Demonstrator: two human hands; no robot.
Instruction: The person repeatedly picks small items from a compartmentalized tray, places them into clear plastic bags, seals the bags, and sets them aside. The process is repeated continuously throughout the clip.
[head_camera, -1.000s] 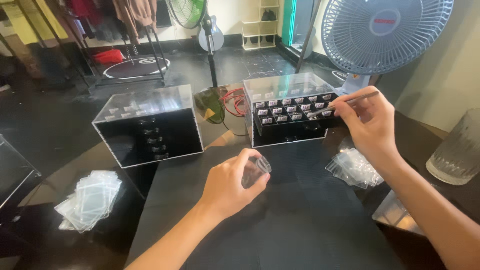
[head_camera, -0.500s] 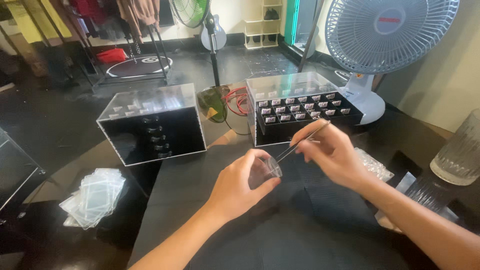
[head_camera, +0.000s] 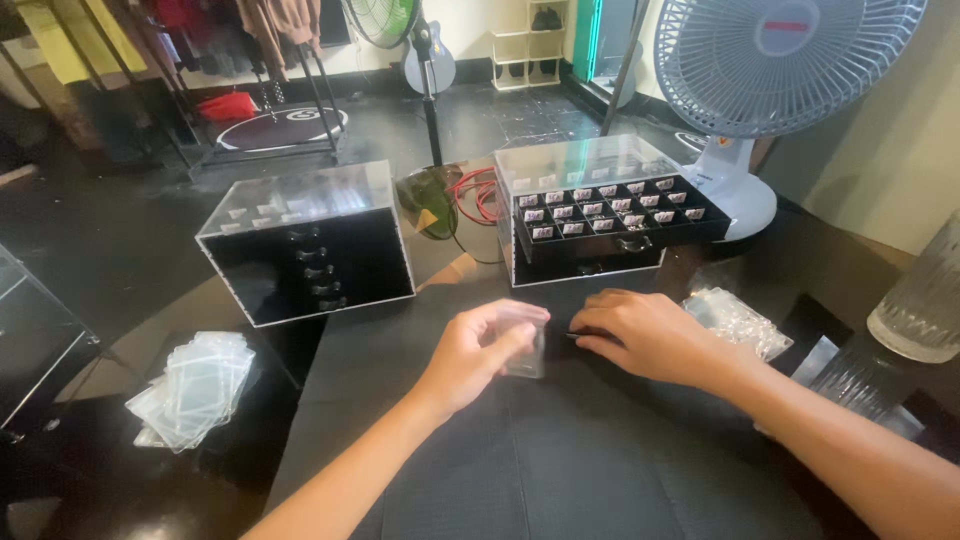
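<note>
Our left hand (head_camera: 480, 350) pinches a small clear plastic bag (head_camera: 524, 352) by its top edge, holding it upright just above the dark worktop (head_camera: 560, 470); the bag is see-through, flat and roughly square. Our right hand (head_camera: 645, 335) rests knuckles-up just beside it, fingers curled over a thin dark tool (head_camera: 574, 336) whose tip peeks out toward the bag. Beyond stands an acrylic drawer box (head_camera: 600, 215) with one tray of small compartments pulled open. A second box (head_camera: 305, 245) stands left, a heap of clear bags (head_camera: 735, 318) right.
</note>
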